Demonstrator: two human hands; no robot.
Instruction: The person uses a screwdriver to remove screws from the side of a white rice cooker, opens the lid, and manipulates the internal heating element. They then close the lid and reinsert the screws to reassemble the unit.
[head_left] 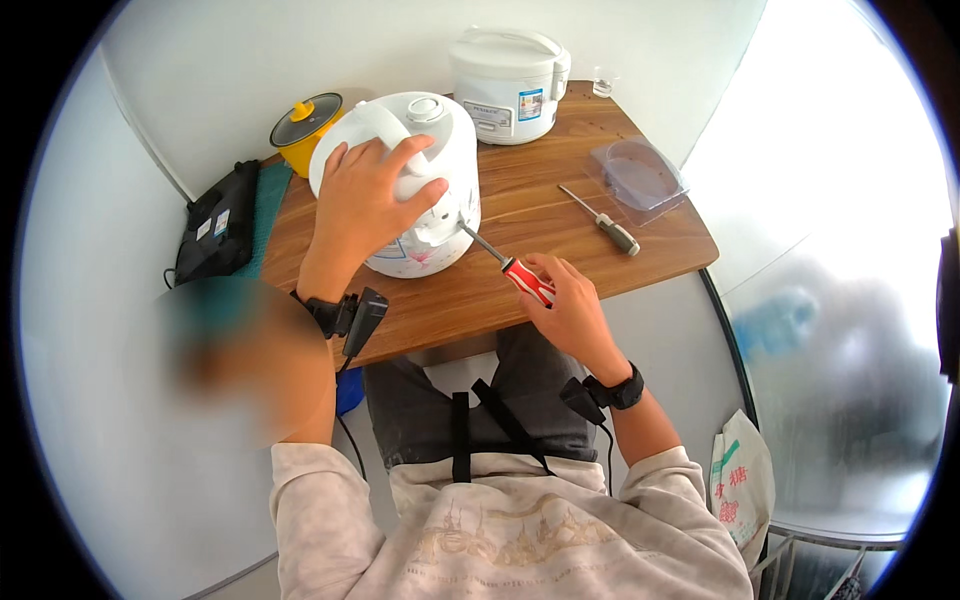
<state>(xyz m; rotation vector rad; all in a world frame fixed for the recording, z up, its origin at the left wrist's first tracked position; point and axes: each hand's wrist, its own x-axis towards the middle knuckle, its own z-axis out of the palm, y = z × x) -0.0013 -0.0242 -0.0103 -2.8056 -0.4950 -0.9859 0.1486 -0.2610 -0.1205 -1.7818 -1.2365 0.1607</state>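
A white rice cooker (462, 130) with a round vent cap and pink floral print stands near the table's left front edge. My left hand (365, 195) rests on its lid, fingers spread and thumb stretched out. In my right hand (570, 310), closed around its red and white handle, is a screwdriver (515, 270). The shaft slants up to the left, and the tip meets the cooker's front right side, beside a raised part below my left thumb. Whether the tip sits in a screw is too small to tell.
Behind stand a second white rice cooker (508, 85) and a yellow pot with a glass lid (305, 125). On the right of the wooden table (540, 190) lie another screwdriver (605, 225) and a clear plastic tray (640, 178). A black case (222, 225) lies at the left on a green mat.
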